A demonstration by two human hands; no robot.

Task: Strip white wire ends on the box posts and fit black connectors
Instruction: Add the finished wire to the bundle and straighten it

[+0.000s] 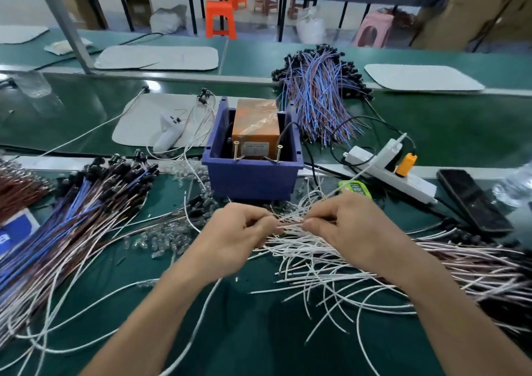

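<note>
Bench (253,332) of green matting carries a sprawl of white wires (316,260) before a blue box (250,180) with 2 posts (236,149) at its near rim. The left hand (233,237) and right hand (354,229), fingers curled, each pinch 1 wire (289,225) stretched between them, near the box.

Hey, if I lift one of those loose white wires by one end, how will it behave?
Probably floppy: the white wires lie in loose curves. Likely light, being thin. It may snag, since the pile is tangled.
</note>
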